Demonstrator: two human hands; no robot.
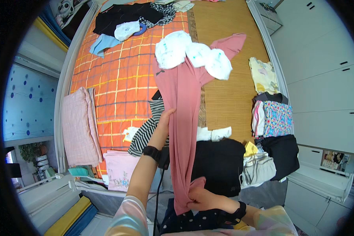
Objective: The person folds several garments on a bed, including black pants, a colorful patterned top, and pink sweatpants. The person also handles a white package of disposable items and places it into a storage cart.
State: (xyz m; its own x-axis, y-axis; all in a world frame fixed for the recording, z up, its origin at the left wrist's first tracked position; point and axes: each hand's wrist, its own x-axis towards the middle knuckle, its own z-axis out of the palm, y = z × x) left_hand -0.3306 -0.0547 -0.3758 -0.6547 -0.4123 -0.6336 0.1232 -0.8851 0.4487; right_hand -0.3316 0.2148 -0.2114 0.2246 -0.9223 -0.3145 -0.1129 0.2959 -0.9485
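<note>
A long pink knit garment (184, 118) stretches across the bed towards me, its near end hanging over the edge. My left hand (166, 118) holds its left side about midway. Lower down, my right hand (199, 198) grips the bunched near end. Several white diapers (173, 48) lie across the garment's far part, and one pink sleeve or leg reaches out to the upper right. A black-and-white striped garment (144, 137) is beside my left forearm, partly covered. To the right of the pink cloth is a folded black garment (218, 165), with rolled white cloth (221, 133) just beyond it.
Left, a folded pink quilt (79, 129) and light-pink embroidered cloth (121, 169) lie on the orange checked sheet (124, 88). Folded clothes (277, 118) line the bamboo mat's (230, 100) right edge. A black top (124, 17) is at the far left. A black cable (157, 200) hangs near my left arm.
</note>
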